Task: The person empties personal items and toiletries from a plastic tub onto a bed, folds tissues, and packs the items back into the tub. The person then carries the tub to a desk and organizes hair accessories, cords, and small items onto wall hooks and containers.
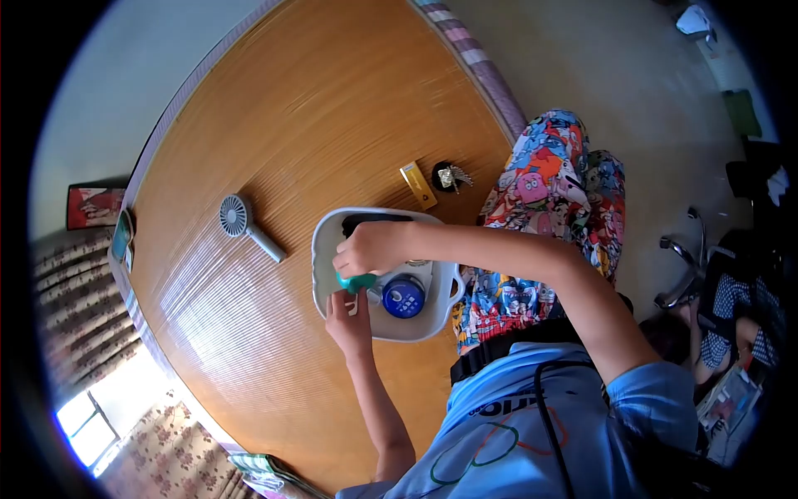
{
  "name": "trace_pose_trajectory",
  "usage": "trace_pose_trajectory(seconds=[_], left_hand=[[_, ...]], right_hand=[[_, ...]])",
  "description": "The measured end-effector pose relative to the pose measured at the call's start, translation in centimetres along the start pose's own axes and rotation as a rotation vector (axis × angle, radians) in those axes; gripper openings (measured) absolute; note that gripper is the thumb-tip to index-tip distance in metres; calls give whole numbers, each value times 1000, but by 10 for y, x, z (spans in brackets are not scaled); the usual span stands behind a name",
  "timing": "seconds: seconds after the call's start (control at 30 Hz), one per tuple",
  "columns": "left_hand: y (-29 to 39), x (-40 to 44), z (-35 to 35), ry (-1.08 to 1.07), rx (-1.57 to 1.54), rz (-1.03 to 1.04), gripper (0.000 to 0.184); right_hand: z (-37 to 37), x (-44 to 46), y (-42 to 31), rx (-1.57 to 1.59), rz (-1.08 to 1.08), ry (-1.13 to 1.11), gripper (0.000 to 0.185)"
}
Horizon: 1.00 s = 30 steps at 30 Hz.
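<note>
Meeting over a white basin (440, 287), a person's two bare hands close in on a small green item (356, 284). The basin rests on a glossy orange-brown mat (332, 108), near the person's brightly patterned trousers (532, 195) and blue shirt (499, 432). The green item is between the hands, toward the left side of the basin as seen from above. The right hand (374, 248) comes across from the right, palm down, its fingers curled narrowly over the item's upper part and holding it, with green showing just below the knuckles. The left hand (349, 326) reaches up from below; its thumb and forefinger stand close together, fingertips at the item's lower edge. Whether they pinch it or only touch it, I cannot tell. The item's exact shape is partly hidden by the hands.

Also in the basin, just right of the green item, sits a round container with a blue top (403, 297) bearing white marks. A black item (366, 222) lies along the upper wall, partly covered by the right hand.

Outside the basin, on the mat, a pale grey handheld fan (236, 216) lies well to the left. Above the basin are a flat yellow packet (418, 185) and, just beside it, a black accessory (447, 177) with shiny detail.
</note>
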<state>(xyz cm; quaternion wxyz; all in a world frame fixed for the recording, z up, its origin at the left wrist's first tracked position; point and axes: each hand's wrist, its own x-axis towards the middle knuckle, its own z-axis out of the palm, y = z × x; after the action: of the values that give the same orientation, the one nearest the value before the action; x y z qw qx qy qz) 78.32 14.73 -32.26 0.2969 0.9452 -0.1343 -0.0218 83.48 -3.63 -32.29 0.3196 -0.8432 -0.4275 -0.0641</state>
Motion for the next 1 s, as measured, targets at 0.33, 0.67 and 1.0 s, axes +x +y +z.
trace_pose_trajectory(seconds=[0.33, 0.67, 1.0], left_hand=[[12, 5, -5, 40, 152, 6, 15], [18, 2, -13, 112, 303, 91, 19], [46, -27, 12, -204, 212, 282, 47]], right_hand=[[-54, -80, 43, -359, 672, -248, 39], [-28, -76, 44, -578, 607, -430, 53], [-109, -58, -8, -256, 285, -148, 95]])
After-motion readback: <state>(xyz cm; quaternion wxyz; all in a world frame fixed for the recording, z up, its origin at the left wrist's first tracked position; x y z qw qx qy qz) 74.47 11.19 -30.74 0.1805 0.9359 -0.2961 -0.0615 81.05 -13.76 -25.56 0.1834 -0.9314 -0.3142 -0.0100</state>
